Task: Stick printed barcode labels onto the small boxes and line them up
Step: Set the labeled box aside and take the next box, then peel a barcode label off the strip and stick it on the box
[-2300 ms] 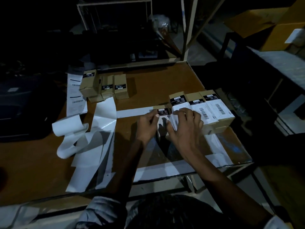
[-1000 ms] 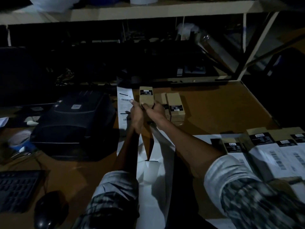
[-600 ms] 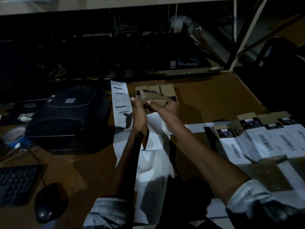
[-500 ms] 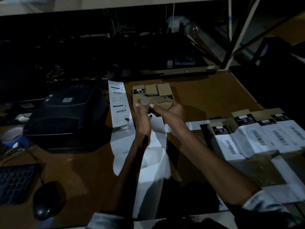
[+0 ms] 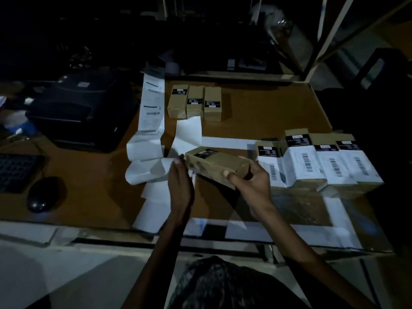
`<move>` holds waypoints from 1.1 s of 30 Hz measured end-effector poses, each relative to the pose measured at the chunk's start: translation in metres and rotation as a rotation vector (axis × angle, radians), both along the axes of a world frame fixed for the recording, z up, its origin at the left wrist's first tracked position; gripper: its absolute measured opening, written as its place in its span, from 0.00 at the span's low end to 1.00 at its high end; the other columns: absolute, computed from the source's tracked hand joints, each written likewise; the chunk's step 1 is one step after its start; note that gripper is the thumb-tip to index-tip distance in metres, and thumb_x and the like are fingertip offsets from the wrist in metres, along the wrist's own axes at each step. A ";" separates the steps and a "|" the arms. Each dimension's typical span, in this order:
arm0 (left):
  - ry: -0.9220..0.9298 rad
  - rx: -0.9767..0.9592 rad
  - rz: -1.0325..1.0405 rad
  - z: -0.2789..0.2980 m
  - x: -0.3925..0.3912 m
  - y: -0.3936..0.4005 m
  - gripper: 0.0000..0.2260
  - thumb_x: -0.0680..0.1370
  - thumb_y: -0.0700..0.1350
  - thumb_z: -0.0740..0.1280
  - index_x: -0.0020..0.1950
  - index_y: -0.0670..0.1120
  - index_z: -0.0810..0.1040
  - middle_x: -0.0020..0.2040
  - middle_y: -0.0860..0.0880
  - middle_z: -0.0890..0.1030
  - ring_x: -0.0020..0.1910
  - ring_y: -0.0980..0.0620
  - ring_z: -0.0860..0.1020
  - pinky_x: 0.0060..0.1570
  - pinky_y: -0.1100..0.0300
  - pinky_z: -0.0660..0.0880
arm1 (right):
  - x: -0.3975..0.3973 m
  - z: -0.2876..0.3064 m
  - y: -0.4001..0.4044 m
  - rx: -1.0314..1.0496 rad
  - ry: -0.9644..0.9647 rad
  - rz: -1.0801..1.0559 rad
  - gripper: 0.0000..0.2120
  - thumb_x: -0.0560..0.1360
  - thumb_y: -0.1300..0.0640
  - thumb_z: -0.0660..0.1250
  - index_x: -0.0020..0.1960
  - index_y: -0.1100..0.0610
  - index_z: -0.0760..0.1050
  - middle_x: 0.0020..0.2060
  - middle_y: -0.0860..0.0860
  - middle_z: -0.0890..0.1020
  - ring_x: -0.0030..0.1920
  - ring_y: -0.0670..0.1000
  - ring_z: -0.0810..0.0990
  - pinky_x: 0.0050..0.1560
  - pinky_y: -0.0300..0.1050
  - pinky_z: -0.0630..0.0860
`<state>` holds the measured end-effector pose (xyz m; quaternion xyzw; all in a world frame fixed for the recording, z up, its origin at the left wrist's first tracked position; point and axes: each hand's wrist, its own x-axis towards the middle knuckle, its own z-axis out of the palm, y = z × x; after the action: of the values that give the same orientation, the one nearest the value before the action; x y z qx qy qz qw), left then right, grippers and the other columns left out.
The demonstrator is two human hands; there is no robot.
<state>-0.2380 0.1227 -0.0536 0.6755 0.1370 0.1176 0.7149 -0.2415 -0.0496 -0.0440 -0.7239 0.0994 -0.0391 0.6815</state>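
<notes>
1. We are holding one small box (image 5: 217, 167) off the bench (image 5: 267, 112) between both hands: the right hand (image 5: 253, 181) is gripping its near-right end, with the thumb (image 5: 231, 176) curled over the front edge, and the left hand (image 5: 180, 181) is touching its left end with straight fingers.
2. The box is lying tilted, its small dark tag facing up and no white barcode label showing on it yet.
3. Just beyond the left fingers, the curled backing paper (image 5: 151, 166) is trailing off toward the printed label strip (image 5: 151, 108) farther off and left.
4. To the right of the right fingers, four labelled boxes (image 5: 318, 161) are standing in a row, touching one another.
5. Well beyond both hands, three unlabelled boxes (image 5: 195, 104) are waiting side by side.
6. We judge this to be the start of labelling a fresh box; next we would need to peel a label from the strip, smooth it on, then set the box at the row's left end.
</notes>
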 end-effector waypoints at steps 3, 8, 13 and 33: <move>0.007 0.008 -0.009 0.001 -0.008 -0.001 0.26 0.79 0.71 0.50 0.64 0.59 0.77 0.62 0.54 0.81 0.62 0.55 0.78 0.65 0.43 0.74 | -0.011 -0.006 -0.011 0.067 0.002 0.094 0.25 0.69 0.68 0.78 0.63 0.53 0.77 0.55 0.50 0.84 0.55 0.45 0.83 0.57 0.44 0.81; 0.015 0.117 -0.002 0.007 -0.024 0.001 0.25 0.82 0.66 0.49 0.58 0.53 0.78 0.53 0.52 0.83 0.54 0.53 0.80 0.60 0.39 0.76 | -0.014 -0.019 -0.021 0.095 0.048 0.265 0.30 0.68 0.67 0.77 0.67 0.53 0.75 0.61 0.53 0.81 0.62 0.51 0.79 0.57 0.42 0.79; -0.009 0.113 0.057 -0.001 -0.040 0.001 0.21 0.83 0.63 0.53 0.58 0.47 0.75 0.47 0.50 0.80 0.51 0.49 0.79 0.57 0.41 0.75 | -0.010 -0.012 -0.014 0.178 0.163 0.361 0.33 0.61 0.70 0.68 0.62 0.47 0.75 0.59 0.60 0.76 0.52 0.55 0.76 0.38 0.41 0.77; 0.086 0.407 -0.217 0.005 0.002 0.078 0.08 0.82 0.52 0.64 0.51 0.51 0.81 0.47 0.50 0.85 0.48 0.53 0.83 0.50 0.52 0.80 | 0.052 0.022 0.075 -0.331 -0.033 0.168 0.17 0.78 0.69 0.64 0.62 0.54 0.78 0.59 0.49 0.81 0.58 0.45 0.78 0.48 0.28 0.72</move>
<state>-0.2359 0.2003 -0.0489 0.8210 0.0671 0.0362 0.5658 -0.1895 0.0253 -0.0225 -0.8313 0.0196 -0.0098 0.5554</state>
